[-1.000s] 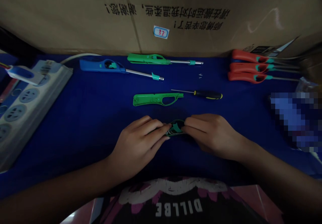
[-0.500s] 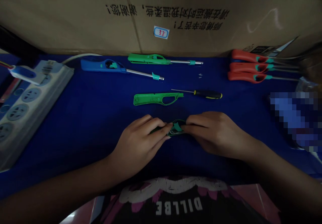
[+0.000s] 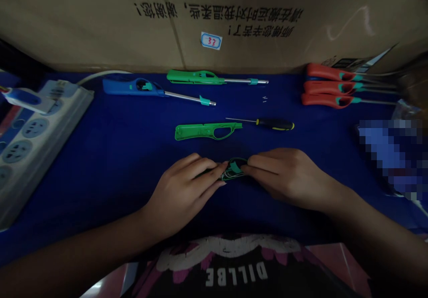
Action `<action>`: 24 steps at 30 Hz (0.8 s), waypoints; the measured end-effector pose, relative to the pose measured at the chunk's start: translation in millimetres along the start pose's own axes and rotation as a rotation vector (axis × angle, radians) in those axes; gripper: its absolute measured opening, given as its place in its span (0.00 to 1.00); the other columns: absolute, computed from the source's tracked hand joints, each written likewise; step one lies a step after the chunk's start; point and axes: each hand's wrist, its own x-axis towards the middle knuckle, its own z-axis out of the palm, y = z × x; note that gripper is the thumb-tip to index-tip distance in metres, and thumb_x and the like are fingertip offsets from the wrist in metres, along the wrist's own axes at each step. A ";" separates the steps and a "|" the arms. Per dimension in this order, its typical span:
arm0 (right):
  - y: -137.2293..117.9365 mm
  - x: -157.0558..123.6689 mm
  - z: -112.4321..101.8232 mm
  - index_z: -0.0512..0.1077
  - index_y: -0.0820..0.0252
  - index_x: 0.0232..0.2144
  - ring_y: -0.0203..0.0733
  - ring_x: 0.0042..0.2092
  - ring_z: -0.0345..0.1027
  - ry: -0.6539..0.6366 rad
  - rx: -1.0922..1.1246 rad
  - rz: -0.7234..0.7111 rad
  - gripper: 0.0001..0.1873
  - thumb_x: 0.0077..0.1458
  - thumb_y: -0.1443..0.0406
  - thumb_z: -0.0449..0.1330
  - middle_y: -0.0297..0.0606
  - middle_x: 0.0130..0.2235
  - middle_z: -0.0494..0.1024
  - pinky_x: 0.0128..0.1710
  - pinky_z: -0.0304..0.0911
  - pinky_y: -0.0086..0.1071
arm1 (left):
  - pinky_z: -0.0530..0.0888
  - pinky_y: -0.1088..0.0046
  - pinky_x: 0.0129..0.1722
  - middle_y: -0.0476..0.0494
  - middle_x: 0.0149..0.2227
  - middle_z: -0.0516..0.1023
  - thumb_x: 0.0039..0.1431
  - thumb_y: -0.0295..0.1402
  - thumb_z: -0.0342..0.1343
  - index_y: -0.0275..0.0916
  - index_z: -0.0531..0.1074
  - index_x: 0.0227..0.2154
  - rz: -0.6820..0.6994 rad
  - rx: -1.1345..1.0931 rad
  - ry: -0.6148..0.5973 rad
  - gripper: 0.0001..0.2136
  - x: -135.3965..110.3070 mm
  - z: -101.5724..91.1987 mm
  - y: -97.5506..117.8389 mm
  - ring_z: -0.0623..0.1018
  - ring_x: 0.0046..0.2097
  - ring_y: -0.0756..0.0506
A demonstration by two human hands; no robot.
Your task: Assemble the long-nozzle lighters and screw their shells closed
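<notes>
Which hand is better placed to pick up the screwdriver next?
Probably the right hand: the screwdriver handle lies nearer to it, while the left hand sits farther away. Both hands are holding an opened lighter, though.

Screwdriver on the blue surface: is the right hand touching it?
Apart. The head view shows a strip of bare blue surface between the screwdriver handle and the right hand.

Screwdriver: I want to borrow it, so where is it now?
In the head view, the screwdriver lies right of centre on the blue table, beyond the right hand, its tip near the right end of the loose green shell.
</notes>
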 end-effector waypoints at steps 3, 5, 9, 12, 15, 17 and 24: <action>-0.6 0.4 -1.1 0.77 0.67 0.34 0.37 0.28 0.64 -0.008 -0.012 -0.023 0.15 0.68 0.74 0.51 0.35 0.30 0.75 0.27 0.56 0.35 | 0.78 0.66 0.44 0.44 0.46 0.80 0.65 0.28 0.61 0.36 0.73 0.55 0.008 -0.021 0.032 0.16 -1.4 1.2 -0.6 0.77 0.42 0.47; -1.2 0.9 -1.2 0.76 0.66 0.33 0.37 0.29 0.64 -0.006 -0.018 -0.030 0.16 0.69 0.74 0.50 0.35 0.30 0.75 0.28 0.57 0.35 | 0.78 0.66 0.44 0.45 0.46 0.80 0.65 0.27 0.61 0.37 0.75 0.53 0.003 -0.033 0.017 0.14 -1.2 1.2 -0.2 0.77 0.42 0.47; -4.4 2.6 -0.2 0.74 0.64 0.29 0.35 0.27 0.62 0.003 -0.019 -0.010 0.19 0.71 0.72 0.48 0.32 0.27 0.73 0.28 0.58 0.33 | 0.79 0.66 0.42 0.45 0.45 0.80 0.65 0.27 0.61 0.37 0.75 0.53 -0.005 -0.043 0.003 0.14 0.0 -0.1 1.3 0.77 0.42 0.47; -7.1 3.2 1.4 0.73 0.63 0.28 0.34 0.25 0.59 0.019 0.002 0.020 0.21 0.72 0.71 0.47 0.31 0.25 0.70 0.27 0.58 0.32 | 0.79 0.65 0.41 0.45 0.45 0.80 0.66 0.27 0.61 0.37 0.76 0.53 -0.008 -0.032 0.002 0.14 -0.1 -1.2 2.4 0.76 0.41 0.47; -6.8 2.0 3.6 0.73 0.63 0.29 0.35 0.26 0.59 0.032 -0.023 -0.023 0.19 0.70 0.73 0.48 0.32 0.27 0.71 0.27 0.56 0.33 | 0.79 0.65 0.40 0.45 0.44 0.80 0.66 0.26 0.60 0.37 0.76 0.52 0.000 -0.022 0.000 0.13 -0.2 -2.0 3.6 0.76 0.40 0.46; -5.0 0.5 5.6 0.74 0.63 0.30 0.36 0.26 0.58 0.025 -0.027 -0.033 0.17 0.68 0.74 0.50 0.33 0.28 0.72 0.27 0.54 0.34 | 0.79 0.65 0.39 0.44 0.43 0.80 0.66 0.26 0.60 0.36 0.76 0.52 0.009 -0.009 0.000 0.13 0.2 -2.3 4.5 0.76 0.40 0.46; 0.1 -3.1 11.3 0.75 0.64 0.32 0.37 0.28 0.56 0.000 0.007 -0.022 0.12 0.63 0.76 0.54 0.35 0.30 0.70 0.28 0.52 0.35 | 0.79 0.65 0.39 0.44 0.43 0.81 0.67 0.26 0.57 0.36 0.74 0.53 0.027 0.032 -0.011 0.13 1.8 -2.5 6.7 0.76 0.40 0.45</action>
